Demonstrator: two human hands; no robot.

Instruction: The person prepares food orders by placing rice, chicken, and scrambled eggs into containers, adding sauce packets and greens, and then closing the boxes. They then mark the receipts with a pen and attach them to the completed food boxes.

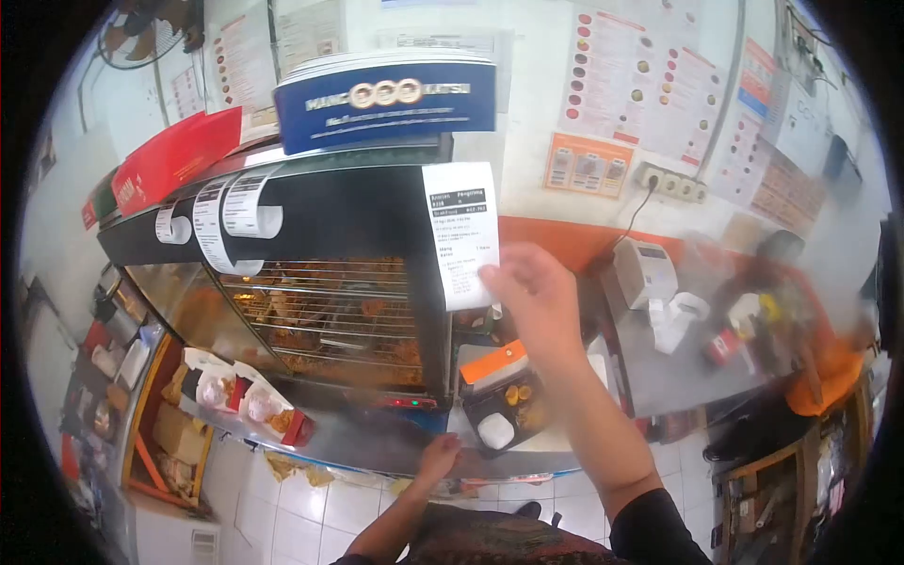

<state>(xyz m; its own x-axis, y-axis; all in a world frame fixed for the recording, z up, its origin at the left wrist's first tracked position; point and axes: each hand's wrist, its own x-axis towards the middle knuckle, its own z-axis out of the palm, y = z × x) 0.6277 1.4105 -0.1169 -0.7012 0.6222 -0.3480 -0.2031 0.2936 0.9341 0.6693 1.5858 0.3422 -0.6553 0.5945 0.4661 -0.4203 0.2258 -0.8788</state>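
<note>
Pinching the receipt (463,226) by its edge, the right hand (539,297) seems to keep the print readable against the warmer (330,212). The left hand (440,457), grip unclear, perhaps braces at the counter (353,444).

Order slip (463,240): on cabinet's (358,207) right end
Food boxes (298,430): before cabinet
Meal tray (482,407): right of cabinet
Printer (645,273): farther right

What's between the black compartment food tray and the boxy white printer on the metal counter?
The person's bare right forearm and wrist, crossing between tray and printer in the head view. Anything behind them is hidden.
</note>
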